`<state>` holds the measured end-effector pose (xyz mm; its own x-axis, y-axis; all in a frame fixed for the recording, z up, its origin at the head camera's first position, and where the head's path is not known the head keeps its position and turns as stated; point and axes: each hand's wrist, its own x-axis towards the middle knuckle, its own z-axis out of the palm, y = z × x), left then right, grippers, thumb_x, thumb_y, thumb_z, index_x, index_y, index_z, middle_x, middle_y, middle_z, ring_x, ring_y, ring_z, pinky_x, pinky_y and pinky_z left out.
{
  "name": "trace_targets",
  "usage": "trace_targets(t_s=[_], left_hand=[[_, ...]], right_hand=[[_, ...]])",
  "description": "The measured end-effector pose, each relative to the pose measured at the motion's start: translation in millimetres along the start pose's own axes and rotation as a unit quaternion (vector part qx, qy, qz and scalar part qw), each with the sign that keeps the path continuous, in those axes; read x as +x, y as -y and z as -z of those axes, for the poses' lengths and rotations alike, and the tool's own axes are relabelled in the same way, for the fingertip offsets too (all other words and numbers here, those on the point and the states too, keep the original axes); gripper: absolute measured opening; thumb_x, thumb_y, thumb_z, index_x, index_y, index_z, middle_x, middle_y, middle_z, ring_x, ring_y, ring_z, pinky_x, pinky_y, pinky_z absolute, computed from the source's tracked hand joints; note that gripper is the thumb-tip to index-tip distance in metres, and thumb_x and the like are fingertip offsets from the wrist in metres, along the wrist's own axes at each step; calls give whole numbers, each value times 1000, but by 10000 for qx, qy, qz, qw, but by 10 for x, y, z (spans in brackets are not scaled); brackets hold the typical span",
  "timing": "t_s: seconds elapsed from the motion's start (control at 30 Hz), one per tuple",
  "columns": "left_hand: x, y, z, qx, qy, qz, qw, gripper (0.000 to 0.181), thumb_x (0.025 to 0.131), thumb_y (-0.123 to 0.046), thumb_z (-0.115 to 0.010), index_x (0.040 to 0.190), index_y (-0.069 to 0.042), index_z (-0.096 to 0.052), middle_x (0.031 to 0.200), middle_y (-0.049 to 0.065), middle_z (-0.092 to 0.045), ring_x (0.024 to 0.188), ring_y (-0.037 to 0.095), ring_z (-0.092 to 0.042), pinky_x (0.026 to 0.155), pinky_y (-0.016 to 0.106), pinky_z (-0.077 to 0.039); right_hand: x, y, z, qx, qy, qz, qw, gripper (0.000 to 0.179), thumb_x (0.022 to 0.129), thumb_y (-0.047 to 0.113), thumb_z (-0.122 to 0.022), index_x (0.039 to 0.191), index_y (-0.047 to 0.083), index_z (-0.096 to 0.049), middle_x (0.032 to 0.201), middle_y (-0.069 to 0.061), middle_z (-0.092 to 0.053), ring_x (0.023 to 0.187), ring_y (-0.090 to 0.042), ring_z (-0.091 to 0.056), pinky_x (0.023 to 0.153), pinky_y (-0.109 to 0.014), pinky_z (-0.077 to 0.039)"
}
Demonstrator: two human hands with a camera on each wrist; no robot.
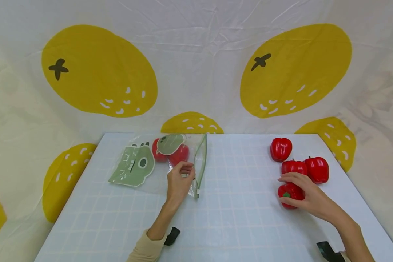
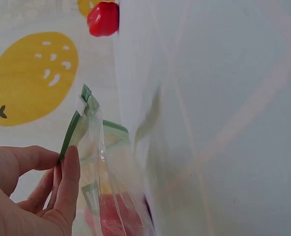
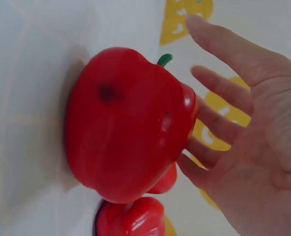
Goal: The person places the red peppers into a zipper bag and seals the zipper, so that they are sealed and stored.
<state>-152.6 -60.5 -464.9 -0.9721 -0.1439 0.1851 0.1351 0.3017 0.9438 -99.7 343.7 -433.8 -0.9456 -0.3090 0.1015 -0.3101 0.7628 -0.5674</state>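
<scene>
A clear zip bag (image 1: 134, 169) with green dinosaur prints and a green zip edge lies on the left of the table, with red peppers (image 1: 179, 156) inside. My left hand (image 1: 180, 182) pinches the bag near its opening; in the left wrist view, thumb and fingers hold the green zip strip (image 2: 70, 132). Over at the right, my right hand (image 1: 309, 194) spreads its thumb and fingers around the nearest red bell pepper (image 1: 290, 192). The right wrist view has this pepper (image 3: 125, 123) resting on the table beside the open palm (image 3: 263, 128), not gripped.
Behind the nearest pepper stand three more: one in the middle (image 1: 294, 166), one at the right (image 1: 317, 170) and one at the back (image 1: 281, 149). The white gridded table (image 1: 235, 203) meets a curtain (image 1: 199, 72) with yellow fruit prints at its far edge.
</scene>
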Motion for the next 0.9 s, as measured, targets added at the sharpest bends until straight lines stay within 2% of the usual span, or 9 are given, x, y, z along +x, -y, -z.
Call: trace_targets(t_s=[0.2, 0.5, 0.73, 0.9], left_hand=[[-3, 6, 5, -1, 25, -7, 10000, 15, 92, -4, -74, 107, -2, -72, 98, 11, -73, 86, 24, -71, 73, 25, -61], [-7, -10, 21, -1, 11, -6, 10000, 15, 93, -4, -74, 107, -1, -72, 98, 11, -72, 86, 24, -70, 73, 24, -61], [-10, -16, 25, 2, 10, -10, 10000, 15, 92, -4, -74, 107, -1, -72, 97, 11, -73, 85, 24, -70, 73, 23, -60], [-13, -16, 24, 22, -2, 29, 10000, 15, 92, -5, -74, 107, -1, -73, 98, 11, -73, 86, 24, -71, 74, 25, -61]], right_hand=[[-71, -41, 57, 25, 202, -97, 9997, 76, 69, 23, -96, 134, 10, -60, 136, -20, -52, 125, -42, -42, 69, -47, -63], [-129, -89, 116, 134, 604, -255, 9978, 76, 71, 22, -94, 138, 9, -59, 137, -23, -52, 125, -46, -44, 71, -44, -64], [-129, -85, 160, 78, 689, -237, 9973, 76, 72, 20, -94, 138, 7, -58, 136, -23, -55, 125, -47, -46, 72, -42, -64], [-125, -61, 169, -12, 690, -488, 9964, 81, 73, 25, -93, 141, 5, -54, 139, -25, -52, 126, -49, -45, 73, -45, -64]])
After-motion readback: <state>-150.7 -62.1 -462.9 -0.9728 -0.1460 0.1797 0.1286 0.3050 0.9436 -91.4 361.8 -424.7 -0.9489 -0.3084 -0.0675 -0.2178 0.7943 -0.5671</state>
